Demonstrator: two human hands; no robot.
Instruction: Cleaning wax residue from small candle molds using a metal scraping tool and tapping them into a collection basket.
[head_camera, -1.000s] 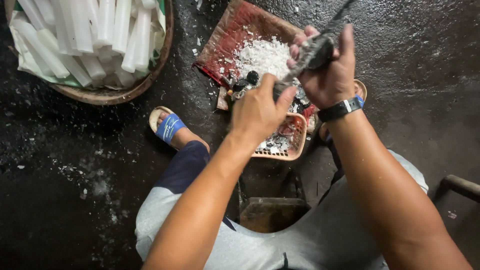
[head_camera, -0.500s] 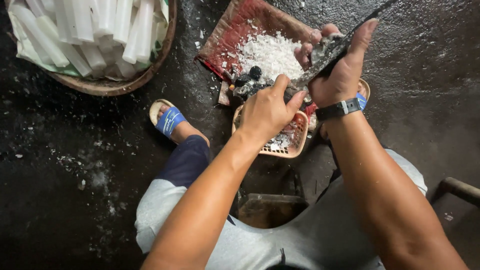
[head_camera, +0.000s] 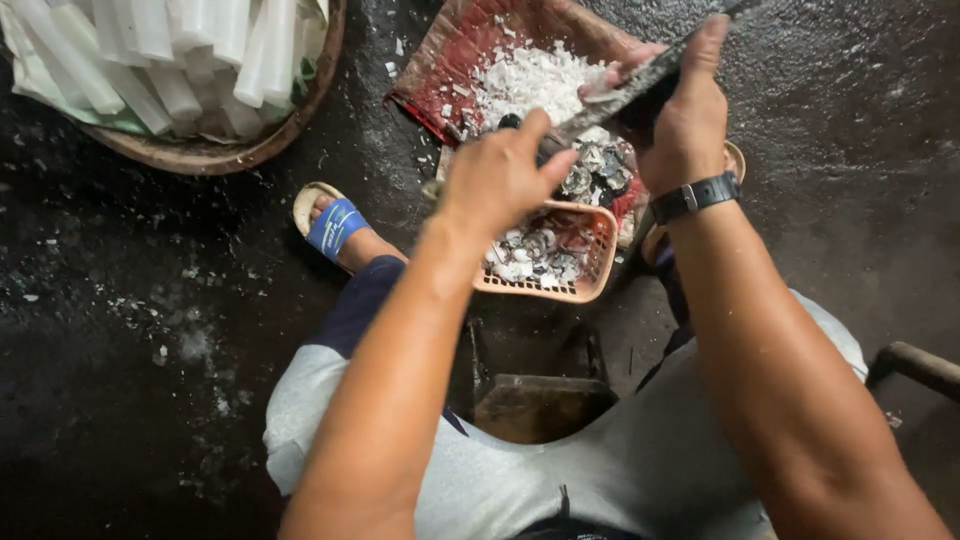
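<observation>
Since half a second ago the long dark blade (head_camera: 640, 85) has tipped to a flatter slant and slid a little toward the left hand (head_camera: 500, 180), which now has its thumb raised against the blade's lower end. That hand is curled shut around a small dark piece (head_camera: 545, 150) — mostly hidden by the fingers, so what it is cannot be told. The right hand (head_camera: 685, 125), with a dark wristwatch (head_camera: 697, 196) on its wrist, is clenched around the blade's upper part, index finger stretched along the top edge.

Both hands hover over a small orange plastic basket (head_camera: 590, 285) holding pale and grey scraps. Just beyond it lies a red tray (head_camera: 450, 75) heaped with white shavings (head_camera: 530, 80). Farther off at the upper left sits a round woven basket (head_camera: 220, 155) packed with white sticks (head_camera: 170, 50). Below the left forearm a foot in a blue-strapped sandal (head_camera: 335, 225) rests on the wet dark floor (head_camera: 120, 350) — white flecks are scattered over it.
</observation>
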